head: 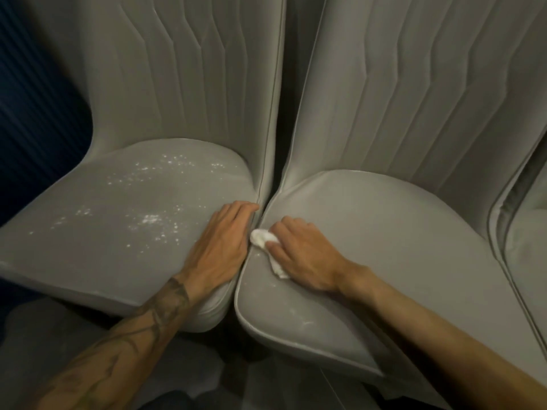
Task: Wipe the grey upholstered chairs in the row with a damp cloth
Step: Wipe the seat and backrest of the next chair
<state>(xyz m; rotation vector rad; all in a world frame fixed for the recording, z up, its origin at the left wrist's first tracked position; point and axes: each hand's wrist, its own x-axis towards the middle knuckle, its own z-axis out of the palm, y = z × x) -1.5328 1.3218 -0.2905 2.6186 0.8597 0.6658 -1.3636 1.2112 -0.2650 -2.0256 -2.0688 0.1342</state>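
Observation:
Two grey upholstered chairs stand side by side. The left chair's seat (118, 226) is speckled with white specks. My left hand (220, 244) lies flat, fingers together, on that seat's right edge, next to the gap between the chairs. My right hand (305, 255) presses a small white cloth (266, 247) onto the left edge of the right chair's seat (399, 247). The cloth is bunched under my fingers, and part of it sticks out toward the gap. A few faint white marks show near the front of the right seat.
Tall channel-stitched backrests (183, 84) rise behind both seats. A third grey chair (529, 247) is cut off at the right edge. A dark ribbed wall (32, 108) stands at the left. Dim floor lies below the seat fronts.

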